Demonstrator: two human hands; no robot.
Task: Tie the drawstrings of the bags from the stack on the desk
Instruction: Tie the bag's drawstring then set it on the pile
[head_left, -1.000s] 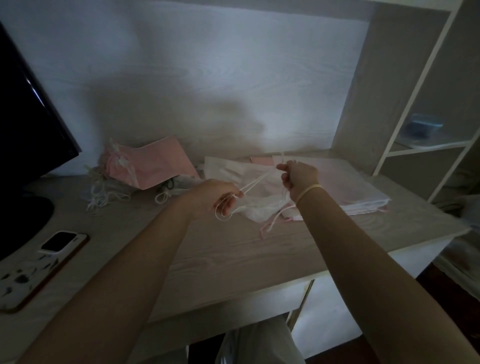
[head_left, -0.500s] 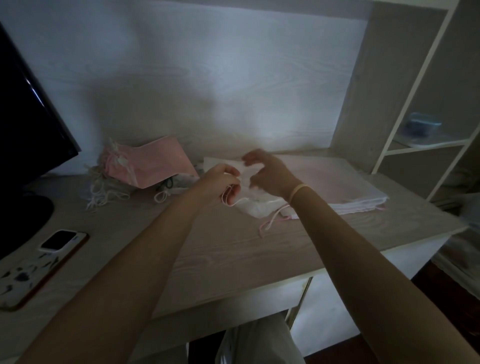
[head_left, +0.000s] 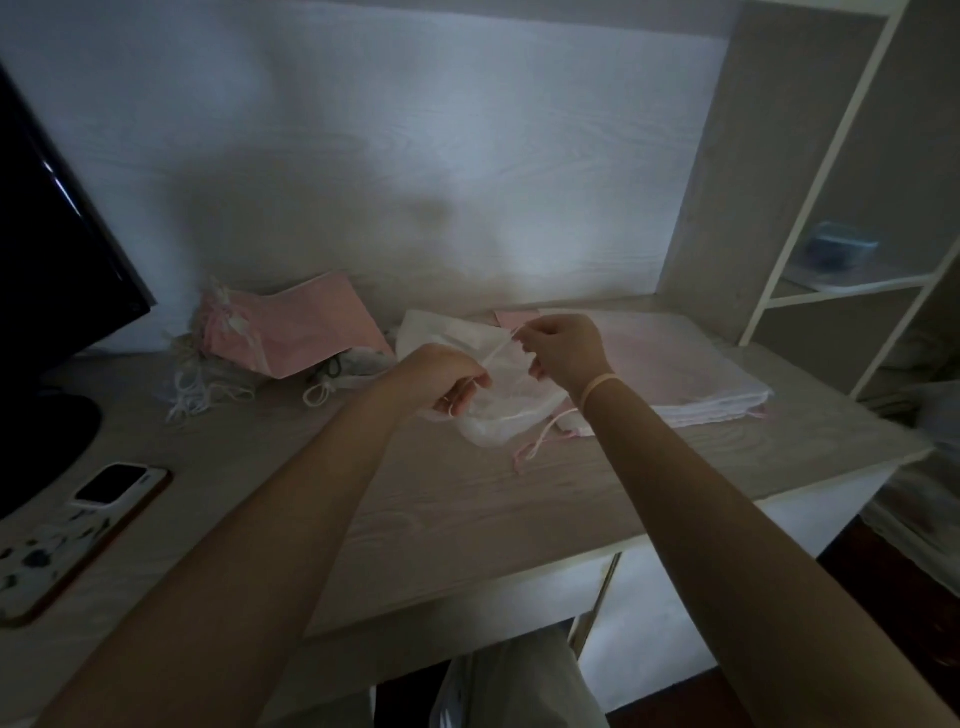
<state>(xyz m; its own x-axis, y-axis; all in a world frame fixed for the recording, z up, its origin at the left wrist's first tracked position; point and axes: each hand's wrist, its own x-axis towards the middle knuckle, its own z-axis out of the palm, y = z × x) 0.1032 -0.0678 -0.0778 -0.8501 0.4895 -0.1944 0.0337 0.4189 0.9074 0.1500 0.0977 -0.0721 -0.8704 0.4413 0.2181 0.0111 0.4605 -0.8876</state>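
A white sheer bag (head_left: 493, 421) lies on the desk (head_left: 415, 499) at the left end of a flat stack of pale pink and white bags (head_left: 675, 364). Its white drawstring (head_left: 496, 353) runs taut between my two hands. My left hand (head_left: 447, 379) grips one end low over the bag's mouth. My right hand (head_left: 558, 351) pinches the other end, higher and to the right. A pink cord (head_left: 540, 441) from the stack trails onto the desk below my right wrist.
A heap of pink and white bags with knotted strings (head_left: 270, 338) sits at the back left. A dark monitor (head_left: 47, 270) stands at the far left, a phone (head_left: 117, 483) and a patterned case (head_left: 41, 566) before it. White shelves (head_left: 841, 280) rise at the right.
Half a second ago my hands were close together at the bag's mouth. They have since moved apart, my right hand rising to the right and drawing the white string taut.
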